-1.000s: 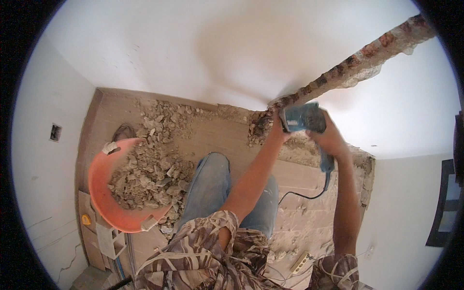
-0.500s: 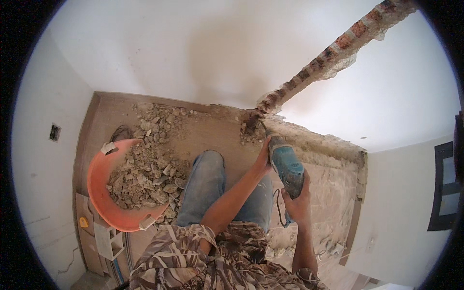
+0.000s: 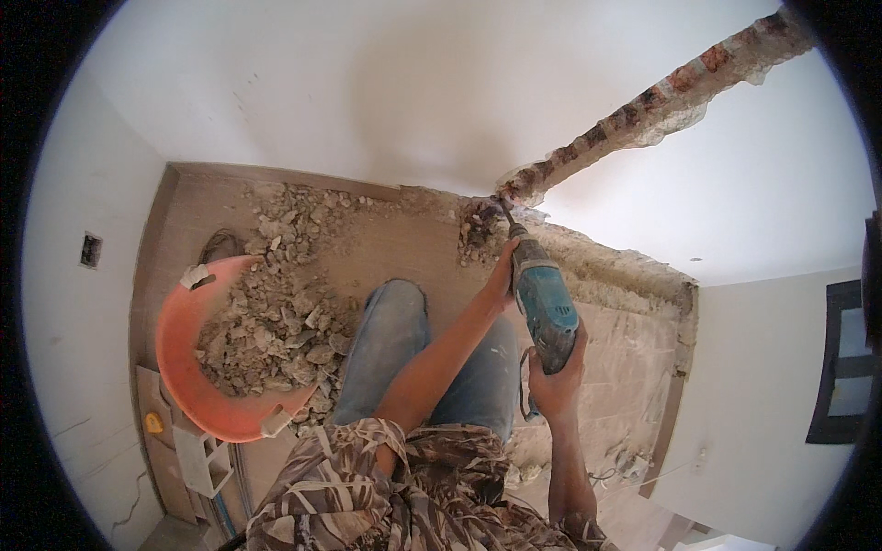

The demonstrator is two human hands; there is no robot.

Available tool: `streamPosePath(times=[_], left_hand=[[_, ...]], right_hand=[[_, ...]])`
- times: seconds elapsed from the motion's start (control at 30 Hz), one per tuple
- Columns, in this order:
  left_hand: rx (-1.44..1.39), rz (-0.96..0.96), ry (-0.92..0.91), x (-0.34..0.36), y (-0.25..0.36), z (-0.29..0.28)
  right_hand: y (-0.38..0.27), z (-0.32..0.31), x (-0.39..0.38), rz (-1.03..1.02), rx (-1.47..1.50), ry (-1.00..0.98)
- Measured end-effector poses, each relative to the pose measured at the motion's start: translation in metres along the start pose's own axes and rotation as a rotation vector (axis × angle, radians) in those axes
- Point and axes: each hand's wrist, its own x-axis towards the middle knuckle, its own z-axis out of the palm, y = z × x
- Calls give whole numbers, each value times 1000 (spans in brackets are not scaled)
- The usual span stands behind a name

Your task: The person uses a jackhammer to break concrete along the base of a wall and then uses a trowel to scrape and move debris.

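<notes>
A teal and black rotary hammer drill (image 3: 544,303) is held at a slant between my hands, its thin bit reaching up to the bottom end of the chiselled groove (image 3: 643,110) in the white wall, where it meets broken material along the floor edge. My left hand (image 3: 501,275) is closed round the drill's front near the chuck. My right hand (image 3: 559,376) grips the rear handle, with the black cord hanging beside it. Both my knees, in dusty jeans, are below the drill.
An orange tub (image 3: 179,340) lies at the left with a heap of rubble (image 3: 285,312). Broken floor edge (image 3: 625,266) runs along the right wall base. At lower left are a pale slotted piece (image 3: 197,459) and a yellow tape measure (image 3: 153,421). A dark-framed window (image 3: 841,363) is at right.
From one second ago the drill has swung from sideways to pointing away from me, its bit at the groove's foot. My right hand has moved down and left; both hands still hold it.
</notes>
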Motion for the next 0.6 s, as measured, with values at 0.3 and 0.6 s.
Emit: streamPosePath(times=[0.3, 0.6], left_hand=[[-94, 57, 31, 34, 15, 29], [-318, -7, -64, 99, 22, 42]], right_hand=[[-5, -25, 59, 102, -68, -18], [-53, -66, 153, 124, -46, -175]])
